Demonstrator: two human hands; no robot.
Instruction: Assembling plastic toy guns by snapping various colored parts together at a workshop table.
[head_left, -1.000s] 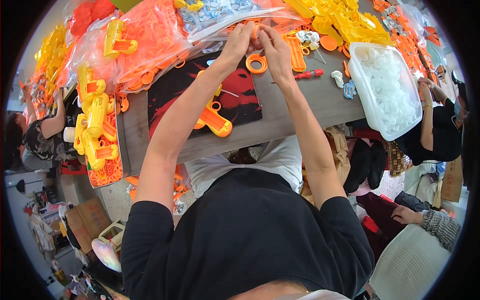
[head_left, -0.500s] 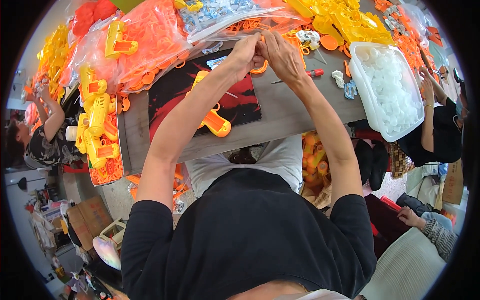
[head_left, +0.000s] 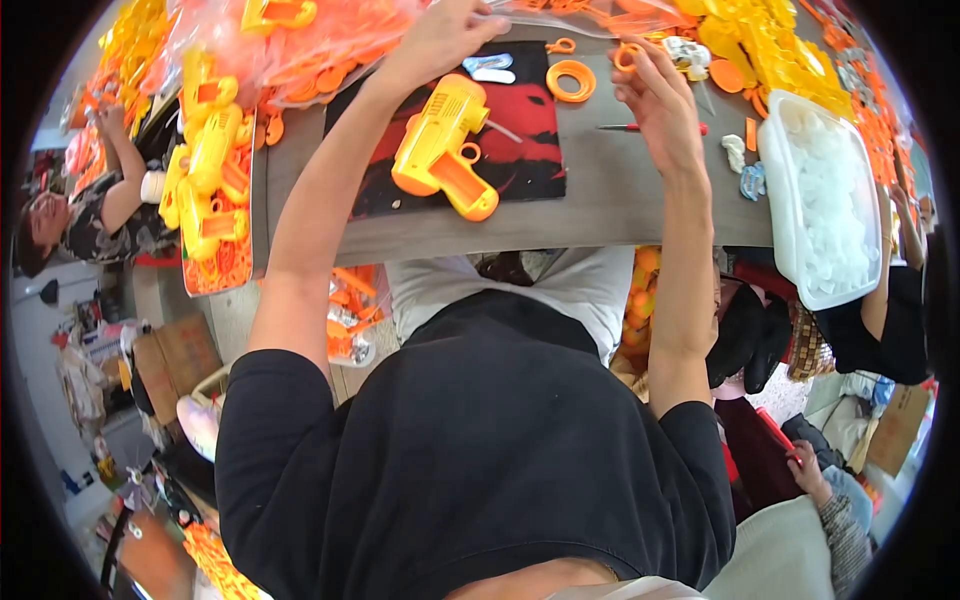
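Note:
My right hand (head_left: 662, 108) is raised over the right part of the table, its fingertips closed on a small orange ring (head_left: 626, 57). My left hand (head_left: 440, 38) is at the far edge beside the clear plastic bags, fingers stretched out and apart, with nothing visible in it. Between my arms a yellow toy gun shell (head_left: 437, 135) lies on a black and red mat (head_left: 535, 170). A thin pale rod sticks out beside the shell. A larger flat orange ring (head_left: 571, 98) and a small orange looped piece (head_left: 562, 46) lie between my hands.
Blue and silver packets (head_left: 490, 68) lie on the mat. A screwdriver (head_left: 620, 127) passes behind my right hand. A white tub (head_left: 786, 225) of translucent pieces stands right. Yellow shells (head_left: 215, 150) fill the left side; bagged orange parts (head_left: 300, 50) line the back. Co-workers sit on both sides.
My hands, together at the back before, have come apart: the left went left, the right moved right with the orange ring. The toy gun shell shows more fully. The whole view has shifted.

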